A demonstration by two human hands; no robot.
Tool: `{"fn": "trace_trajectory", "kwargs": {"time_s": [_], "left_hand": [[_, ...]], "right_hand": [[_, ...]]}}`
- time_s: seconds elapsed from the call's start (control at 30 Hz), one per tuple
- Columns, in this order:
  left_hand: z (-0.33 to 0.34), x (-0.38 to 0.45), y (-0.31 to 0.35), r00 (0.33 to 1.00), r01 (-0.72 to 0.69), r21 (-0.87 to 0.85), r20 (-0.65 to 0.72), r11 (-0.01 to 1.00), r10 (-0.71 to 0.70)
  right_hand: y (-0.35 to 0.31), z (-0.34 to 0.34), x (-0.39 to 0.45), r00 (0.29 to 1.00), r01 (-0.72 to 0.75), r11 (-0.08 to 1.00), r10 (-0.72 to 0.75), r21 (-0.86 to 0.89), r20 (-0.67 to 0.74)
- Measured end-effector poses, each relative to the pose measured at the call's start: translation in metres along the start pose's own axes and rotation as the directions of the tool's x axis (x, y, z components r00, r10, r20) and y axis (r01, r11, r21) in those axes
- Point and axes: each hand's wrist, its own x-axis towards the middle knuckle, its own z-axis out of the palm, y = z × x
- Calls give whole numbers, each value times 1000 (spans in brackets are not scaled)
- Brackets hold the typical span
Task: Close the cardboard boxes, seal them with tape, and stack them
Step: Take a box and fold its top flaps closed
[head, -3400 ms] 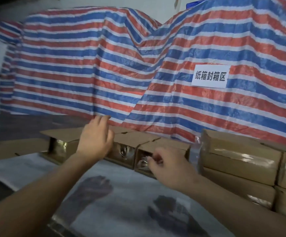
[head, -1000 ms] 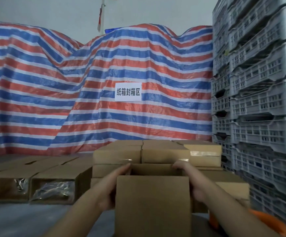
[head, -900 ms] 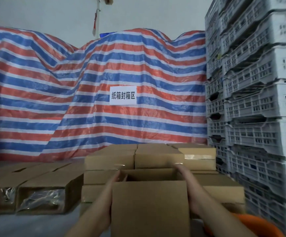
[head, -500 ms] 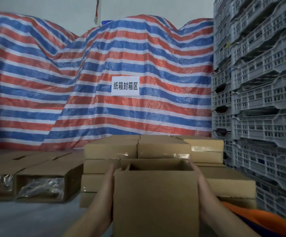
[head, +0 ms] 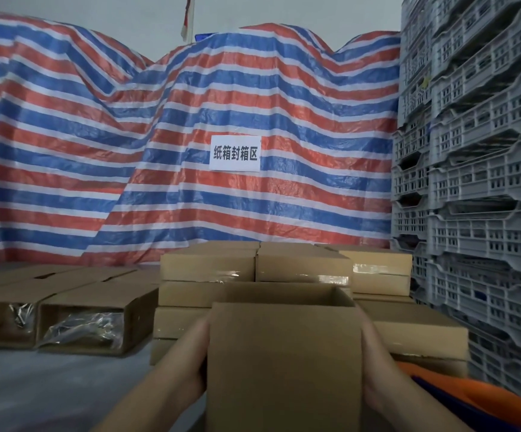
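Left hand (head: 187,366) pressed flat against left side of plain brown cardboard box (head: 284,363), lower centre of frame; right hand (head: 377,372) did same on right side, fingers fairly straight, box clamped between palms. Box held upright, top end open, flaps not visible. Stack of taped brown cartons (head: 253,269) sat just behind, centre frame; open-ended cartons with plastic-wrapped contents (head: 78,325) lay at lower left. Step judged: carrying unsealed box. Next move likely called for setting down, folding flaps, taping.
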Motion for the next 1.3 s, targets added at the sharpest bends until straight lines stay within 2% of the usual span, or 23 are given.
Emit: {"fn": "trace_trajectory", "kwargs": {"time_s": [0.3, 0.57, 0.83, 1.07, 1.3], "left_hand": [[3, -2, 5, 991, -49, 43, -124, 998, 54], [-3, -1, 11, 998, -32, 181, -41, 983, 40], [-8, 4, 12, 998, -27, 153, 54, 988, 19], [-9, 7, 8, 998, -51, 136, 48, 989, 45], [-12, 8, 5, 993, -102, 130, 76, 986, 92]], "right_hand": [[0, 1, -5, 1000, -4, 999, 4, -38, -5], [-1, 2, -9, 998, -48, 999, 48, -14, -30], [-1, 4, -6, 998, -67, 997, 66, 28, 12], [-5, 3, -10, 990, -89, 985, 103, -147, 96], [-11, 2, -11, 973, -128, 973, 160, -193, 164]]}}
